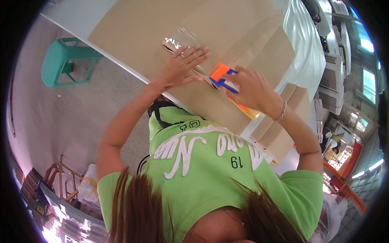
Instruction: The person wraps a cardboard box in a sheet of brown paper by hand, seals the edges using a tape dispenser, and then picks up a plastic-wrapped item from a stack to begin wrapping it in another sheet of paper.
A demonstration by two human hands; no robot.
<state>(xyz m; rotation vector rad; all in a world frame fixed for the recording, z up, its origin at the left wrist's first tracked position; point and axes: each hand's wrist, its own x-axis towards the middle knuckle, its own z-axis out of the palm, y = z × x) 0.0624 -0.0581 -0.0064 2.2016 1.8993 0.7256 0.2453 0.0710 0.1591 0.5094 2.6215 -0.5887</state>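
Observation:
My right hand [253, 91] is wrapped round a tape dispenser [221, 73] with orange and blue parts. Its head rests near the edge of a brown cardboard piece in front of me. Flat on that cardboard lies my left hand [184, 65], fingers stretched out, a ring on one of them. Shiny clear tape or film [180, 39] shows beyond the left fingers and runs under them toward the dispenser. Below my right hand an orange and yellow thing [247, 109] sticks out; whether it belongs to the dispenser I cannot tell.
A large cardboard sheet [137, 24] covers the table. Folded brown boxes [277, 135] lie by my right forearm. Glossy clear plastic [302, 48] drapes the far right side. A green plastic stool [60, 60] stands on the floor left of the table.

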